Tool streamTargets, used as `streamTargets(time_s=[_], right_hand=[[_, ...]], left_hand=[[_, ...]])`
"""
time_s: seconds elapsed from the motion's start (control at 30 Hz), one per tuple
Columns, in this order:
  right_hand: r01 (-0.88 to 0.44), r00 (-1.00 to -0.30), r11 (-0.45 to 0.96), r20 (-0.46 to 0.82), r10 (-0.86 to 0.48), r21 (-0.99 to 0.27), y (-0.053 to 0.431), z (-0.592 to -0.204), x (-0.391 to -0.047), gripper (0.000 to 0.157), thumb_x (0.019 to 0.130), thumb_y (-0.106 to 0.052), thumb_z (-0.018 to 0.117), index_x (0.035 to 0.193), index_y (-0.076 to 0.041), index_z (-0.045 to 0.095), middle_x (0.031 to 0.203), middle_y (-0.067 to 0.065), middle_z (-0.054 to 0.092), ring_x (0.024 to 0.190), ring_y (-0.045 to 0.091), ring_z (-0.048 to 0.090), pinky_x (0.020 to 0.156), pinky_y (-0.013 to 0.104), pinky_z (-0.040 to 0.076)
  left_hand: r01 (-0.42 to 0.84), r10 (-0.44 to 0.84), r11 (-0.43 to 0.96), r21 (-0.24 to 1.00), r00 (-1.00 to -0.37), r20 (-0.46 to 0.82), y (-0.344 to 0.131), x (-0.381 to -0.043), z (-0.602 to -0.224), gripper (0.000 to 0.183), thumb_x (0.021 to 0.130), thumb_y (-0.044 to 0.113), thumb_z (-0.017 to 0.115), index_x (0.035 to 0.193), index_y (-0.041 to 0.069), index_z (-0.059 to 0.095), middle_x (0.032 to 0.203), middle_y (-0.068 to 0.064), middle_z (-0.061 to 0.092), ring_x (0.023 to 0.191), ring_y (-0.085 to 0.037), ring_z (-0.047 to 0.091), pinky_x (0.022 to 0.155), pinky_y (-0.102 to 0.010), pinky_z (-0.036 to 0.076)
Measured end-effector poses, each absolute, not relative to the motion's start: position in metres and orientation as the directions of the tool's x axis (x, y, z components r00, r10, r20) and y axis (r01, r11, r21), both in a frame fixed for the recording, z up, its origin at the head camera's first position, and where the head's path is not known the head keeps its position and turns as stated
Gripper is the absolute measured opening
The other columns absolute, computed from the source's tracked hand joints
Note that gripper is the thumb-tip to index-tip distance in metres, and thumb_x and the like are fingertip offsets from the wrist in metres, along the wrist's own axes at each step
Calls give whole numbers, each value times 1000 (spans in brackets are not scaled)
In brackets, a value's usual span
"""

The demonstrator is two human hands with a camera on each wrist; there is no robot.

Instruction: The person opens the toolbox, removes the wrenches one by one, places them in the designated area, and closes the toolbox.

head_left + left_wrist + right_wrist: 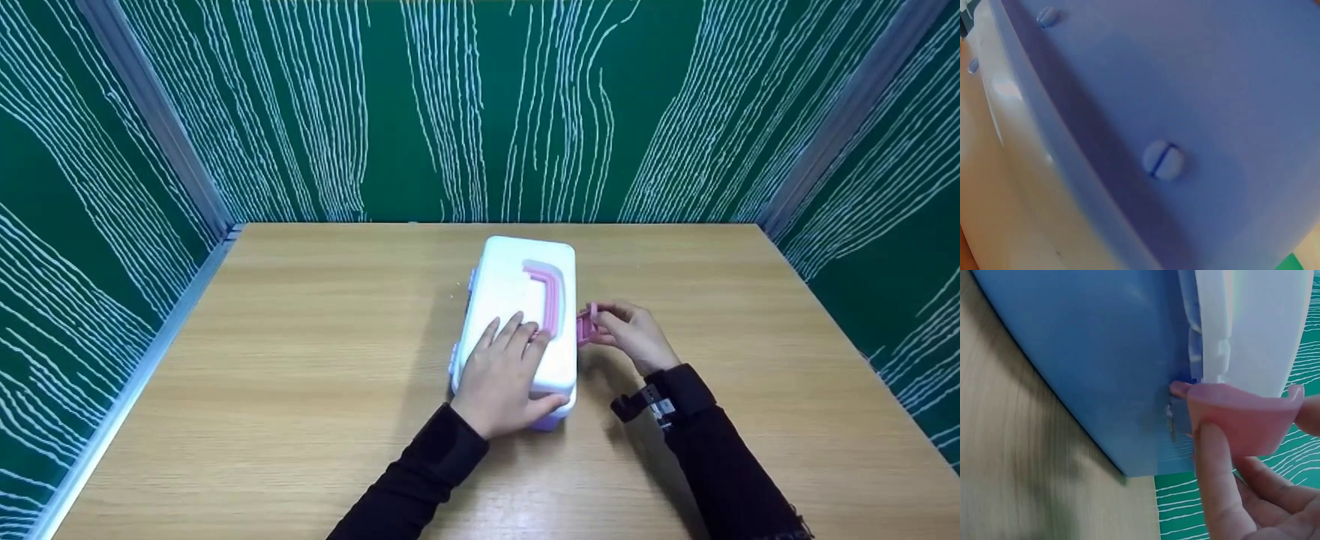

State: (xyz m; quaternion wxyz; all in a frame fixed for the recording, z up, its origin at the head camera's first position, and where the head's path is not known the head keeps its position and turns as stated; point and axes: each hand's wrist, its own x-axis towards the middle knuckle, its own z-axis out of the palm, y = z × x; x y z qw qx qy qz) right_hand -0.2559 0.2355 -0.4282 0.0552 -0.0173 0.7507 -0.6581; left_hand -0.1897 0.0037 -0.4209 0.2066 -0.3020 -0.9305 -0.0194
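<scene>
A plastic storage box has a white lid point(517, 259) and a lavender-blue body point(1089, 365). Set into the lid is a pink carrying handle point(555, 300). My left hand point(501, 382) rests spread on the near half of the lid, fingertips beside the handle and thumb by the near edge. On the box's right side, my right hand point(636, 337) holds a pink latch point(1241, 422) between thumb and fingers. The latch stands out from the box wall, its lower end at a mount on the body. Lid and body meet along the seam.
The box stands on a wooden table point(300, 337), its hinges point(454, 358) on the left side. Green panels point(390, 112) with white wavy lines rise behind and at both sides. A grey metal rail point(150, 367) runs along the left table edge.
</scene>
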Motion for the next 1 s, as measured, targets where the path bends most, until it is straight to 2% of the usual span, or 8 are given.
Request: streamTargets(time_s=[0.1, 0.17, 0.37, 0.6, 0.73, 0.9, 1.0], right_hand=[[-9, -996, 183, -8, -91, -983, 238, -428, -256, 43, 96, -4, 47, 135, 14, 45, 128, 29, 56, 93, 3, 64, 82, 18, 56], [-43, -995, 220, 22, -96, -974, 239, -428, -256, 42, 96, -2, 47, 135, 13, 47, 131, 31, 54, 95, 2, 62, 83, 18, 55], [-106, -992, 360, 72, -106, -927, 245, -430, -256, 40, 93, 0, 49, 131, 9, 54, 122, 28, 62, 93, 3, 61, 80, 16, 52], [-157, -984, 510, 91, -152, -846, 253, -436, -257, 41, 88, -1, 59, 128, 5, 60, 120, 25, 65, 92, 16, 58, 76, 17, 49], [-154, -980, 532, 62, -187, -833, 254, -441, -257, 43, 88, -10, 69, 127, 5, 61, 121, 24, 64, 98, 22, 58, 79, 18, 49], [-170, -971, 506, 58, -230, -846, 250, -448, -257, 44, 89, -11, 70, 128, 8, 59, 122, 27, 62, 104, 31, 61, 79, 15, 50], [-208, -965, 501, 91, -248, -840, 247, -452, -258, 43, 89, -9, 70, 126, 9, 59, 121, 29, 61, 106, 35, 61, 81, 17, 51]], left_hand=[[572, 555, 814, -98, -718, 419, 3, -190, -421, 83, 84, 75, 49, 141, 15, 48, 139, -5, 56, 140, -26, 42, 116, -45, 33], [573, 555, 813, -103, -710, 433, 3, -190, -422, 83, 83, 75, 51, 140, 15, 48, 137, -6, 56, 139, -27, 44, 116, -45, 34], [570, 557, 814, -109, -714, 425, 3, -189, -420, 83, 84, 75, 49, 140, 15, 47, 138, -6, 56, 140, -27, 43, 116, -46, 34], [571, 559, 814, -107, -719, 414, 4, -189, -418, 84, 84, 75, 48, 141, 14, 47, 139, -6, 56, 140, -27, 42, 117, -46, 33], [572, 560, 813, -107, -720, 410, 4, -189, -418, 84, 85, 76, 47, 142, 14, 47, 139, -6, 56, 140, -27, 42, 117, -46, 33], [572, 560, 814, -104, -723, 404, 4, -189, -419, 84, 85, 76, 46, 142, 14, 47, 141, -6, 55, 141, -27, 42, 117, -46, 32], [572, 558, 814, -104, -719, 413, 4, -189, -419, 83, 85, 75, 47, 141, 14, 48, 140, -6, 56, 141, -27, 42, 117, -46, 33]])
